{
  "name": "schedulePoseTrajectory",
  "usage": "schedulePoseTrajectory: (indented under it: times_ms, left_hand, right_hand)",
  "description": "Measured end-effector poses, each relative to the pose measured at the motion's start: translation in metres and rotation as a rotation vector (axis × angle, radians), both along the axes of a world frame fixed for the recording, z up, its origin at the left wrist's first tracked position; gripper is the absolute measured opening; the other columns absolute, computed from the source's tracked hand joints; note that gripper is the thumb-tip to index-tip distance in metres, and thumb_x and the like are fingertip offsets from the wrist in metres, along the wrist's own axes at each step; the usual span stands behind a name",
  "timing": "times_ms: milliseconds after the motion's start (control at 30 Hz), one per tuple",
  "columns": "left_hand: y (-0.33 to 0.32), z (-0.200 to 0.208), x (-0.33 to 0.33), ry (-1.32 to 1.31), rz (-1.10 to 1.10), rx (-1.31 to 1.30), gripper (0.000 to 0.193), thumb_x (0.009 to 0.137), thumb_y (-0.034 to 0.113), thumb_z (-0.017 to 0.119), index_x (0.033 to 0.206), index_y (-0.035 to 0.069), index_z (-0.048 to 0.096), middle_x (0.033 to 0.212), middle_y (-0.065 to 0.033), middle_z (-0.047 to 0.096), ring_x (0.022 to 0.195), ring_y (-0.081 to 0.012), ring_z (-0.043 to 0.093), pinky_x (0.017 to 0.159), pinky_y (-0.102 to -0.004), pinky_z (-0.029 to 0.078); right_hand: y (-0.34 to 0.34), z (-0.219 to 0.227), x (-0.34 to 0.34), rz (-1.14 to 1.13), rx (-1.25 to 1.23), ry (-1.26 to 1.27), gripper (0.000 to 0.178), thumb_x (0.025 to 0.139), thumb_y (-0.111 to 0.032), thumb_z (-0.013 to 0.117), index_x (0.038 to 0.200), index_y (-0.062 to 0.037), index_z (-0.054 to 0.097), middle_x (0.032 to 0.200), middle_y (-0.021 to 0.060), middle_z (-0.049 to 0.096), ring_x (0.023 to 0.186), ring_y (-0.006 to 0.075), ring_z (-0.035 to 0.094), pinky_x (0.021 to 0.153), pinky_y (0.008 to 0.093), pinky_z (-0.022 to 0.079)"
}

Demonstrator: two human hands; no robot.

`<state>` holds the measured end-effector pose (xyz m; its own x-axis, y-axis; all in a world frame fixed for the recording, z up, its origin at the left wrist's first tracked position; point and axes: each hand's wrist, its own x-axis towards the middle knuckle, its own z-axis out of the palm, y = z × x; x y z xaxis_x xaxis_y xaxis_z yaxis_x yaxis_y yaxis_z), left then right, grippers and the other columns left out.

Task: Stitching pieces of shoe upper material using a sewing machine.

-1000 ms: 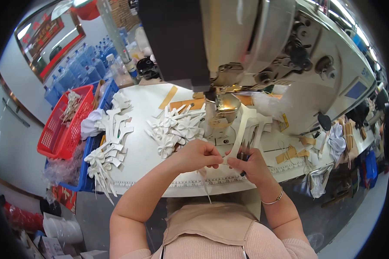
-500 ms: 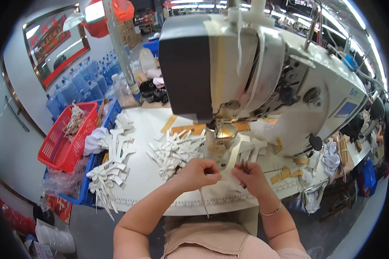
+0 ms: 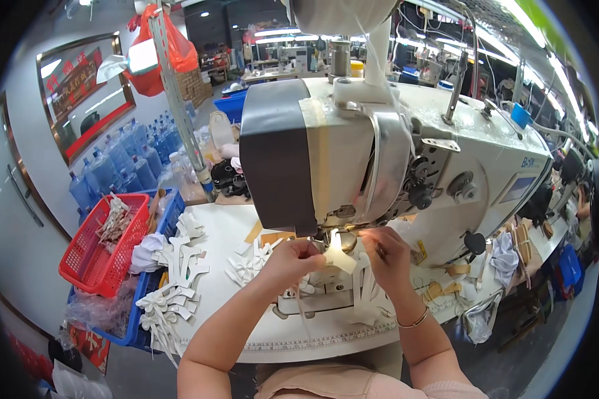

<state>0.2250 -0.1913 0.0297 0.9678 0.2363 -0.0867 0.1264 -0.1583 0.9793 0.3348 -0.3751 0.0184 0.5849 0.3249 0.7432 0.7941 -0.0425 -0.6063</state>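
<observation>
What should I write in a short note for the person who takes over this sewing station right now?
Left hand: pinches the white cut piece at the needle area of the sewing machine.
Right hand: touches the same piece from the right side, fingers close to the presser foot.
Things: a loose pile of white pieces lies on the table left of the machine; more white pieces lie along the blue bin; the red basket holds a few scraps.
Done: the piece is brought under the machine head.
Left: whether any stitch is made cannot be seen; the piles look unsewn.
</observation>
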Motion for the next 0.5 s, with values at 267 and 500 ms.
schedulePoseTrajectory:
  times_ms: [267, 500]
  left_hand:
    - [0.011, 0.004, 0.018, -0.095, 0.046, -0.215, 0.018, 0.075, 0.005, 0.06, 0.093, 0.002, 0.061, 0.069, 0.0001, 0.055, 0.055, -0.005, 0.045, 0.049, -0.022, 0.034]
    - [0.01, 0.013, 0.018, -0.018, 0.074, -0.315, 0.01, 0.077, 0.003, 0.06, 0.087, 0.004, 0.059, 0.065, -0.0006, 0.052, 0.053, -0.0069, 0.045, 0.047, -0.0222, 0.033]
  right_hand:
    - [0.026, 0.007, -0.006, 0.005, -0.107, -0.258, 0.008, 0.076, -0.01, 0.072, 0.082, -0.0053, 0.068, 0.068, 0.0071, 0.06, 0.061, 0.0191, 0.052, 0.049, 0.0295, 0.041]
    - [0.034, 0.016, -0.004, 0.096, -0.331, 0.087, 0.008, 0.074, -0.007, 0.07, 0.081, -0.0046, 0.067, 0.068, 0.009, 0.062, 0.053, 0.0221, 0.058, 0.052, 0.0306, 0.045]
